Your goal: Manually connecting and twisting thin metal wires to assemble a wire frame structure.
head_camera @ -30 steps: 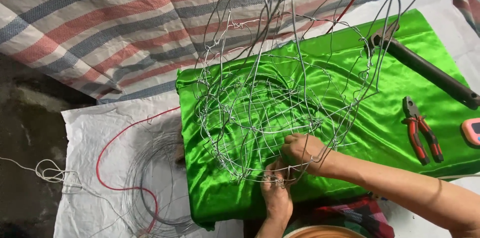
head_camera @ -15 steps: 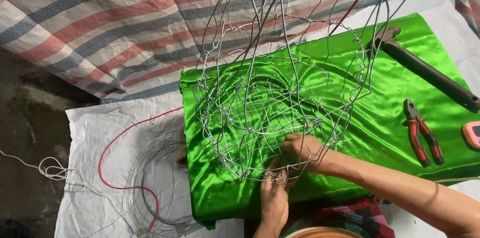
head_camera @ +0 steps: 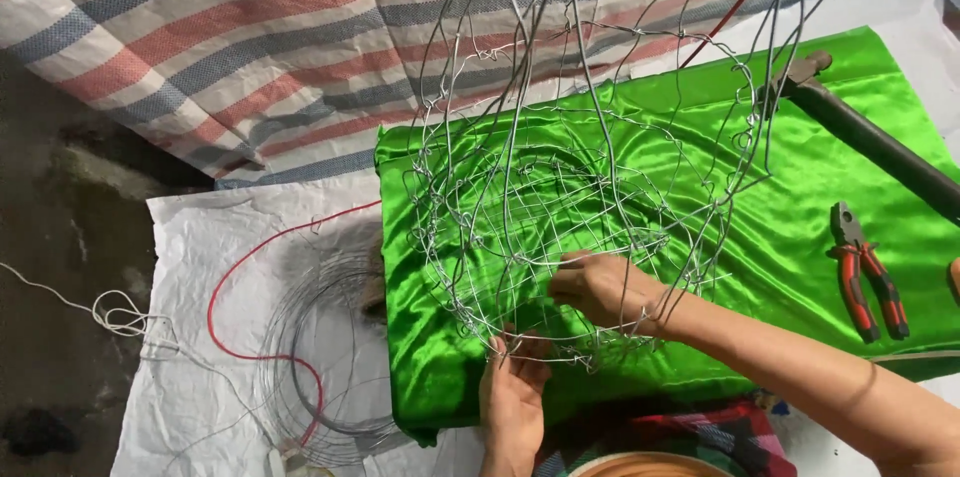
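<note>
A basket-shaped frame of thin silver wire stands over a shiny green cloth, its long wire ends rising out of view. My right hand reaches inside the frame and pinches a wire near its lower rim. My left hand holds the rim from below, fingers on the wire at the front edge. Both hands sit close together at the frame's near side.
Red-handled pliers lie on the cloth to the right, near a long dark-handled tool. A coil of thin wire and a red wire rest on a white sack at left. A striped tarp lies behind.
The wire frame has shifted slightly right and my hands stayed on its lower rim, with the left hand moving a little along the wire.
</note>
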